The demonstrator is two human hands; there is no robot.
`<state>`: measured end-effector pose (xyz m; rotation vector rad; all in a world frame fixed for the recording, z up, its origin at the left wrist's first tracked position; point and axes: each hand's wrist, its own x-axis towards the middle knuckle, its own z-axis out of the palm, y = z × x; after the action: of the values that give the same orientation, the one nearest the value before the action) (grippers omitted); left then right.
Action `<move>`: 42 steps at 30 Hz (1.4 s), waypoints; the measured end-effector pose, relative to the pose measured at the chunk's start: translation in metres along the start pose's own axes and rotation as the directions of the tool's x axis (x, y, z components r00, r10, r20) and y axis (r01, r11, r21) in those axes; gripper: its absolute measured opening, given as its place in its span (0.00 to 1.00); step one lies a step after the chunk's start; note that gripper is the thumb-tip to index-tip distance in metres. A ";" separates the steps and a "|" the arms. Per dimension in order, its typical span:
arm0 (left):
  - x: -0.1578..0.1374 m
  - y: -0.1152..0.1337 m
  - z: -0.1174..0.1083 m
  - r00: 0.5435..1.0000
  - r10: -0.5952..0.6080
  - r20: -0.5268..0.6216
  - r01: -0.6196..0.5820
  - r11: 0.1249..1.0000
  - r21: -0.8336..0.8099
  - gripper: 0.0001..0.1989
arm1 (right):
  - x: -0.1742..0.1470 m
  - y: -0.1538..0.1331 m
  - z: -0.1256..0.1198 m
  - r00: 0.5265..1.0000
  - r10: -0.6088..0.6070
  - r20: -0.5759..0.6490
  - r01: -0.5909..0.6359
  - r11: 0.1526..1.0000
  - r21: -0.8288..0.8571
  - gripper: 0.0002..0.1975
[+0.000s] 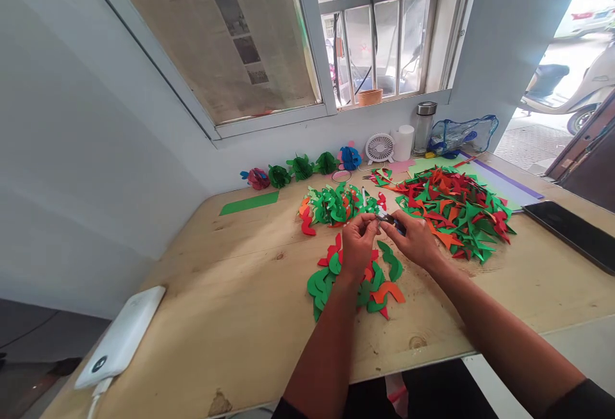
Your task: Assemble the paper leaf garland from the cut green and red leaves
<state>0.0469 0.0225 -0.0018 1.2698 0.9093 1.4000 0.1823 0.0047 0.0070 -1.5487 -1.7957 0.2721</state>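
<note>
Two forearms (331,336); right hand (416,239) gripped round one tool (398,225), left hand (358,239) pinched, contents unclear; three main cutout heaps (456,207).

A pale, knotted wooden surface (216,303) spreads beneath the left grip (358,239), with a white wall (72,118) rising to the grip's left. Ahead of and above the grip, a barred window (398,41) adjoins a framed tan panel (192,41). Well to the grip's right, bright daylight fills an open doorway (521,131) beside a dark brown door (589,156). Far left of the grip, a dark floor (38,323) shows below the wall.
</note>
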 end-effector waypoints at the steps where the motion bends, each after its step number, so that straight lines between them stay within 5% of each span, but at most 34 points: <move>1: 0.000 0.001 0.000 1.000 -0.008 -0.008 0.008 1.000 -0.008 0.08 | 0.000 0.000 0.000 1.000 0.002 -0.002 -0.002 1.000 -0.002 0.18; 16: 0.000 0.011 0.003 0.994 -0.087 -0.065 0.082 0.994 -0.075 0.10 | 0.001 -0.001 -0.002 1.000 0.009 0.007 -0.009 1.000 0.020 0.19; 30: -0.001 0.013 0.002 0.986 -0.143 -0.083 0.134 0.986 -0.102 0.12 | 0.009 0.009 -0.002 0.986 0.146 -0.083 -0.126 0.970 0.208 0.21; 42: 0.003 0.008 -0.002 0.979 -0.160 -0.126 0.142 0.979 -0.144 0.13 | 0.013 0.027 0.001 0.965 0.260 -0.025 -0.259 0.937 -0.236 0.15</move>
<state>0.0440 0.0241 0.0061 0.9921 0.9664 1.4156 0.2019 0.0241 -0.0044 -1.9615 -1.6739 0.1911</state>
